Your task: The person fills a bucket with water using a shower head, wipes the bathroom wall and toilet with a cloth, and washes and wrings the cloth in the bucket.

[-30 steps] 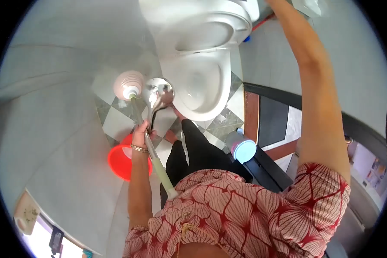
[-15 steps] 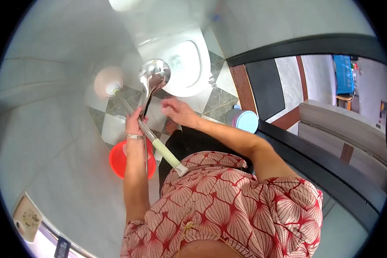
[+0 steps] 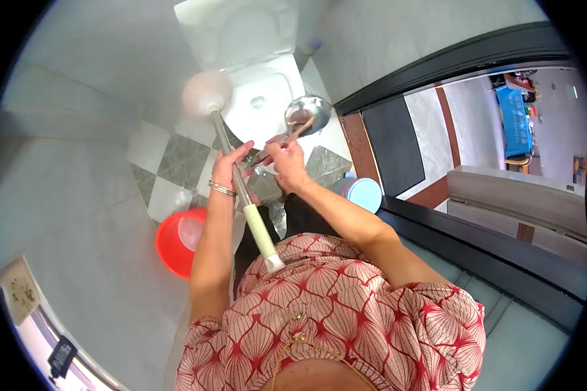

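Note:
A long-handled brush [image 3: 225,138] with a blurred round pale head [image 3: 207,93] slants from beside the toilet to my torso. Its shaft runs through my left hand [image 3: 227,167], which is closed around it, some fingers reaching out to the right. In my right hand [image 3: 289,167] is a shiny metal ladle [image 3: 310,112], gripped by its handle, with its bowl beside the toilet's right rim. The tip of the ladle's handle is close to my left fingers; I cannot tell if they touch. The white toilet [image 3: 254,98] stands with its lid up just beyond both hands.
A red bucket [image 3: 169,251] with a pale pink thing inside stands at lower left. To the right is a light-blue-lidded bin [image 3: 364,195] by the doorway sill [image 3: 365,146]. Water glistens on the checkered floor [image 3: 182,159] near my feet.
The ladle has passed from my left hand to my right and swung rightward. My right hand has closed on it. The brush has shifted right, and the view has tilted toward the toilet lid.

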The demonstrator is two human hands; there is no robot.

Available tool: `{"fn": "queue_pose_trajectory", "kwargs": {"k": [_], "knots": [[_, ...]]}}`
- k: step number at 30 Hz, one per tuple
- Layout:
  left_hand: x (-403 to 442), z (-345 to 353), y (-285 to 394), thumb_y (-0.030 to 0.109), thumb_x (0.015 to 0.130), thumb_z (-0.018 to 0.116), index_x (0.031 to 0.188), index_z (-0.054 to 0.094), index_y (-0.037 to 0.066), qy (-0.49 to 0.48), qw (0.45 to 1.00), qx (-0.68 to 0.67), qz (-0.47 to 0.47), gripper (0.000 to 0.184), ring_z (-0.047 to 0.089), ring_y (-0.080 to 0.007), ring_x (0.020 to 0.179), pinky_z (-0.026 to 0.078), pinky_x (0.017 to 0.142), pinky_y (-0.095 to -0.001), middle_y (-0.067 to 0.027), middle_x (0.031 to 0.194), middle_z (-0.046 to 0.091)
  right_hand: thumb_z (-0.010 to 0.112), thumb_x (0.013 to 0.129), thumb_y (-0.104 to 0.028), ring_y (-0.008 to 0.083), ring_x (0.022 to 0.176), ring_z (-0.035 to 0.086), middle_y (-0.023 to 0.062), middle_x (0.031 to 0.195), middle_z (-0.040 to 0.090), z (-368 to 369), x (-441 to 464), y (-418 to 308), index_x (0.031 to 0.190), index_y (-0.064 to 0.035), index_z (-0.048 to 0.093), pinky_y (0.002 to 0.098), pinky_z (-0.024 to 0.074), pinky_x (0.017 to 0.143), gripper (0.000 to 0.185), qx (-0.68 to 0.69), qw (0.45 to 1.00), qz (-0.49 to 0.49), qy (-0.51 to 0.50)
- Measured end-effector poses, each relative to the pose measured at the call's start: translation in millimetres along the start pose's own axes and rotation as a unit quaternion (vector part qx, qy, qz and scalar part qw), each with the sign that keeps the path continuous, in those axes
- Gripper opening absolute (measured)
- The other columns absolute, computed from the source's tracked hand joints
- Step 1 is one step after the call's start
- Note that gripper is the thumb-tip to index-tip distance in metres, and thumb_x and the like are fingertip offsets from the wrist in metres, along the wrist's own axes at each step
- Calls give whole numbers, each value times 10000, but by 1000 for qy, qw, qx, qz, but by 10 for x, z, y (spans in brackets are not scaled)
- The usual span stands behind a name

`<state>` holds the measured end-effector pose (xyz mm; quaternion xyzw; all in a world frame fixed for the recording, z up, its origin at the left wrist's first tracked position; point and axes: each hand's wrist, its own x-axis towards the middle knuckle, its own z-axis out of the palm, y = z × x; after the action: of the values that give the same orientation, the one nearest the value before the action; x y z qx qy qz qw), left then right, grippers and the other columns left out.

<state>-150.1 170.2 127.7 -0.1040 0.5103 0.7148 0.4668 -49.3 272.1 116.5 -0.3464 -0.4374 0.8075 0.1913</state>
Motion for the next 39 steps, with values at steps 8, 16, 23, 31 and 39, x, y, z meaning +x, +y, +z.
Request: {"fn": "queue_pose_trajectory", "kwargs": {"k": [8, 16, 23, 31, 39], "knots": [[-197, -814, -152, 131, 740, 544, 793, 493, 77, 49, 997, -57, -8, 92, 537, -198, 793, 428, 708, -385, -69, 770, 567, 532, 713, -105, 117, 418, 494, 47, 596, 500, -732, 302, 187, 808, -22, 477, 218, 328, 318, 138, -62, 990, -19, 128], [-792, -861, -613, 129, 756, 536, 698, 433, 114, 148, 975, -165, 12, 119, 348, -115, 429, 298, 432, -261, 20, 502, 363, 542, 692, -78, 122, 405, 466, 51, 642, 476, -1607, 590, 136, 865, -45, 414, 222, 346, 321, 217, -62, 992, 9, 114], [-1609, -994, -1102, 91, 747, 525, 735, 428, 113, 209, 958, -195, 9, 100, 355, -101, 399, 319, 404, -260, 25, 492, 352, 542, 714, -133, 109, 366, 437, 46, 492, 480, -1691, 512, 165, 712, -9, 511, 227, 331, 325, 129, -159, 987, 30, 12], [-2622, -776, -1832, 27, 700, 541, 835, 423, 85, 154, 960, -233, 1, 188, 371, -114, 377, 320, 371, -271, -2, 501, 382, 546, 679, -120, 125, 308, 402, 50, 429, 431, -1676, 150, 322, 634, -10, 497, 234, 290, 270, 128, -228, 970, 73, -42], [-3456, -351, -2424, 9, 658, 579, 841, 405, 83, 223, 958, -174, 35, 263, 399, -106, 419, 324, 397, -243, -4, 551, 399, 505, 693, -140, 118, 351, 417, 40, 438, 448, -811, 194, 637, 600, -10, 512, 245, 312, 337, 159, -511, 789, -7, -341]]}}
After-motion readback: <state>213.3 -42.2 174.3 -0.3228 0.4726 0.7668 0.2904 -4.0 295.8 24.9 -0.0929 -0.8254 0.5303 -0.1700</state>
